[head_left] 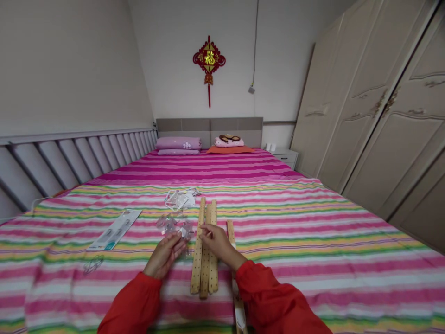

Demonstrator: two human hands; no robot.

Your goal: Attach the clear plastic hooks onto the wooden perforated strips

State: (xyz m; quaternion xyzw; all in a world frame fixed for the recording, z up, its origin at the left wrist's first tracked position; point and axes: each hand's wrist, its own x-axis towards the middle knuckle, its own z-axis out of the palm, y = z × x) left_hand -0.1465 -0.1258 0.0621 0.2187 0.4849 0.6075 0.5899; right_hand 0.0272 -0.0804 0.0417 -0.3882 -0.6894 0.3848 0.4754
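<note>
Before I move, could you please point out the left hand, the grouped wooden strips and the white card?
Left hand [165, 254], head view, middle of hand
Wooden strips [205, 273], head view, middle strip's lower half
White card [115, 230], head view, its middle

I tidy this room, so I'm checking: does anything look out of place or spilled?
The drilled wooden strips and clear plastic packets look odd lying on a striped bed cover, since that's bedding rather than a worktop. No spill shows.
</note>
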